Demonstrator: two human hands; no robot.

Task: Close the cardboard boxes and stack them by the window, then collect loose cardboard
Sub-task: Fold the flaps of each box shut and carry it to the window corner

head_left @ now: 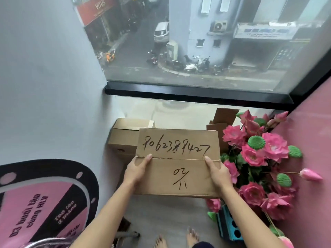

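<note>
Box (pixel 177 161) held between flowers (pixel 259 158) and stacked boxes (pixel 125 138).

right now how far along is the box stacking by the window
Partway. Done: a closed box already sits on the floor below the window. In hand: the left hand and right hand grip the sides of a closed box with handwritten numbers, held above the floor beside the first. Left: setting it down, and collecting the loose cardboard standing behind the pink flowers.

We see a closed brown box (pixel 177 161), numbers inked on top, held level; another box (pixel 123 138) behind-left, below the window (pixel 197 51).
</note>
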